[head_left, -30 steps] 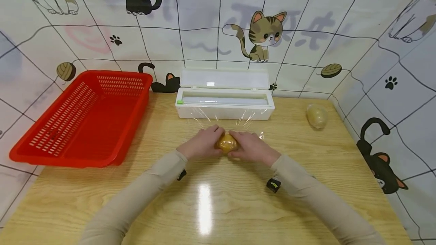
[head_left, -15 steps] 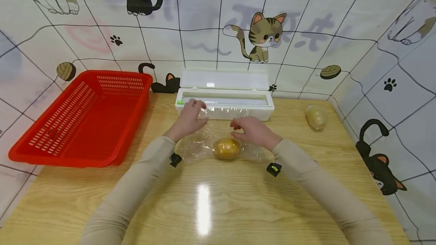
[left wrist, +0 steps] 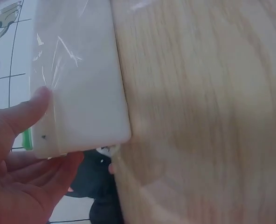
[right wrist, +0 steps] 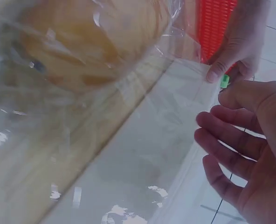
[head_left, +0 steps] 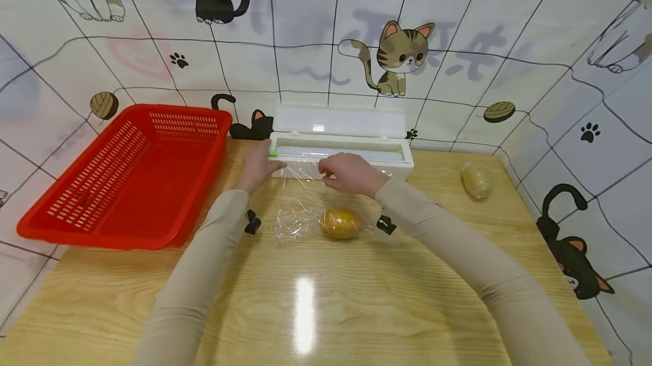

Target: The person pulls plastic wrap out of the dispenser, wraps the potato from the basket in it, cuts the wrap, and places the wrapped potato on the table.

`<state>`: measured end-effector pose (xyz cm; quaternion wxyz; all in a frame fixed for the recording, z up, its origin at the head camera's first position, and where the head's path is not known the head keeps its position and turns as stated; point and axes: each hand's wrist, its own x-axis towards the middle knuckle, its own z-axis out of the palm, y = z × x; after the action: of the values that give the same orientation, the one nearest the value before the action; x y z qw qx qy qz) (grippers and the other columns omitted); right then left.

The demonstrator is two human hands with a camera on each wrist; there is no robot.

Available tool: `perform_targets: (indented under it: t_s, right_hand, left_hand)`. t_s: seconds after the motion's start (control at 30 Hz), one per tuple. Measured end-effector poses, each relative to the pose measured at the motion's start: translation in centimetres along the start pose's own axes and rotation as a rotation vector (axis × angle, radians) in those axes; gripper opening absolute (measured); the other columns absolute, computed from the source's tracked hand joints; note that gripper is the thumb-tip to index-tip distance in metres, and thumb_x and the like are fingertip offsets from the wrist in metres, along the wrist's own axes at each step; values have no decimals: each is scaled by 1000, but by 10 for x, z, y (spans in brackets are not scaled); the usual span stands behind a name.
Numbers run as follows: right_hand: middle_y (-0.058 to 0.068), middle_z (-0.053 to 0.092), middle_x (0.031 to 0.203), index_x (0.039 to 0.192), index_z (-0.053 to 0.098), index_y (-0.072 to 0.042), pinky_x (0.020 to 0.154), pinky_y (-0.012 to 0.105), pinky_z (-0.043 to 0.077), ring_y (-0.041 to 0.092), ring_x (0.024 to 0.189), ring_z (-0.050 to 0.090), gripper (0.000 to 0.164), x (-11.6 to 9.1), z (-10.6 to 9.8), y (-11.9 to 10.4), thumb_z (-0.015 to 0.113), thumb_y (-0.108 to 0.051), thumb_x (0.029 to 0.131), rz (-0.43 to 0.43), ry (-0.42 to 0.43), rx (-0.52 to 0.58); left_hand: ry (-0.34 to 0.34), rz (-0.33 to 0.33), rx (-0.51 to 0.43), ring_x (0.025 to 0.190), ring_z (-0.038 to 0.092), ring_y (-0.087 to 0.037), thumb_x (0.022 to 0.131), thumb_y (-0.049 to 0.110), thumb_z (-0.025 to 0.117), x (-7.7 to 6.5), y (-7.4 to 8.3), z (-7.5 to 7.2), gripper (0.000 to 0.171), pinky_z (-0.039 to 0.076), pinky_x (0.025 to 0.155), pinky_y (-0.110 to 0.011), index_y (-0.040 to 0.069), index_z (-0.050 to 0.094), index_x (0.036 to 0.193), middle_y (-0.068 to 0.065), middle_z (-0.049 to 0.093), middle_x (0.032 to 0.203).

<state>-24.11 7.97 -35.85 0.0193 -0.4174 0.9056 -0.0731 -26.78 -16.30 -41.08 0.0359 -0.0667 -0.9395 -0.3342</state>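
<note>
My left hand holds the left end of a white cling film dispenser; in the left wrist view its thumb lies on the front edge and the fingers lie at the box's end. My right hand hovers before the dispenser's middle, fingers loosely curled, nothing visible in its grasp. A sheet of cling film runs from the box to the table, around a yellow-orange oval fruit. A green slide cutter sits at the dispenser's left end, near the left hand. The lid stands up.
A red plastic basket stands on the left of the wooden table. A pale yellow rounded item, seemingly film-wrapped, lies at the back right. Cat-patterned sheeting rises behind the table.
Both hands have left the fruit, which now lies uncovered by them in its film. The left hand moved to the dispenser's left end; the right hand moved forward to its front.
</note>
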Motion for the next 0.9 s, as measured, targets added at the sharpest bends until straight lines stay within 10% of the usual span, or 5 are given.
perform_targets:
  t_s: [0.5,0.9]
  right_hand:
    - [2,63,119,123,63,-14,89,35,47,22,106,56,27,101,13,-17,57,-26,98,-73,136,-270]
    - [3,61,105,120,59,-17,79,35,47,21,95,56,26,96,15,-2,59,-10,96,-22,39,-347]
  left_hand:
    - [-6,74,60,78,55,-34,84,7,74,23,11,-14,26,46,73,-42,-9,65,103,-21,65,89]
    - [30,78,-4,80,48,-33,77,14,83,20,16,-4,32,37,70,-39,-5,71,99,-21,66,88]
